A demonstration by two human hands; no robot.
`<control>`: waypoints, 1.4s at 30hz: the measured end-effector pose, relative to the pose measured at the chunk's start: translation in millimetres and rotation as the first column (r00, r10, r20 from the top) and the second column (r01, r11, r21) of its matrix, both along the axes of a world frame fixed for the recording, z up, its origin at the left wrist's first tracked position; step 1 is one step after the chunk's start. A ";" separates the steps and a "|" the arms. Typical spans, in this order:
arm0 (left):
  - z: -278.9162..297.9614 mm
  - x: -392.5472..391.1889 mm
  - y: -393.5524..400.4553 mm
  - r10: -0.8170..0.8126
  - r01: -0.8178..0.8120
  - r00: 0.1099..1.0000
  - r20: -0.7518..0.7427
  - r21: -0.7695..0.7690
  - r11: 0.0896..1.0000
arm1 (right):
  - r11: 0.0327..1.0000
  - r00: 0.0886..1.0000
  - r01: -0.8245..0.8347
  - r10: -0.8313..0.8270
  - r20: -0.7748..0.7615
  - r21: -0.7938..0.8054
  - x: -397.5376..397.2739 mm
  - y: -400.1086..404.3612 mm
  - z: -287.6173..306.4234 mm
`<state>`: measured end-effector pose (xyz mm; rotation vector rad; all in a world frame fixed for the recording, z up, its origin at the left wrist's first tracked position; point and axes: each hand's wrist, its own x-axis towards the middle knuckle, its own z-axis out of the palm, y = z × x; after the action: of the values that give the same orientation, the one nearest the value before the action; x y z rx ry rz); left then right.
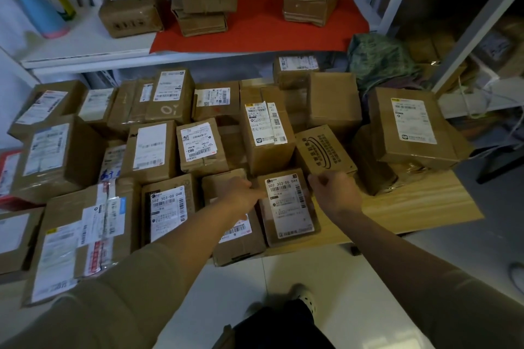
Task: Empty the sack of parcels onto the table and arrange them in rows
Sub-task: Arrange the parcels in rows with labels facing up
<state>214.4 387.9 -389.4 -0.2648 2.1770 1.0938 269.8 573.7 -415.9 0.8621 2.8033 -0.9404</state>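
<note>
Currently both hands at the small parcel (289, 207) labelled 502 303-00 044, near the front edge of the wooden table (419, 207). Left hand (241, 193) reaching in from the left, fingers laid against the parcel's upper left edge; cannot tell whether curled round it or merely pressing. Right hand (334, 193) at the parcel's upper right corner, fingers bent toward the cardboard, thumb side hidden; hold uncertain there too. Parcel lying flat, label up, tilted slightly out of line with its neighbours.

Directly left of the grip, under the left forearm: a brown box (235, 238) with a barcode label partly hidden. Further left, a twin-labelled parcel (167, 207) reading 502 303-00 048. Just behind the right hand, a printed carton (326, 153) tilted, leaning on the boxes behind. Behind the grip, a tall box (266, 133) with a long white label. Far right of the grip, a large box (411, 127) stacked on another. Beyond that, green sack (380, 62) slumped against the shelf frame. Well behind and above, three worn boxes on a shelf with a red mat (255, 28)
</note>
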 end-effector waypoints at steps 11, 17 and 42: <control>-19.0 6.7 28.3 -0.506 0.411 0.776 -0.378 -0.306 0.859 | 0.969 0.980 -0.063 0.014 0.200 0.241 -35.1 27.3 -17.1; -31.0 13.5 44.2 -0.814 0.660 0.529 -0.240 -0.488 0.572 | 0.971 0.960 -0.094 0.029 0.280 0.220 -43.2 33.1 -23.0; -7.7 2.5 35.7 -0.086 0.143 0.900 -0.426 0.104 0.984 | 0.678 0.904 0.194 -0.404 -0.138 -0.709 19.3 66.4 40.1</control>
<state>216.8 423.6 -397.1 0.1786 2.4397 1.3161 289.0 640.1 -375.8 1.1312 2.1742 -2.1232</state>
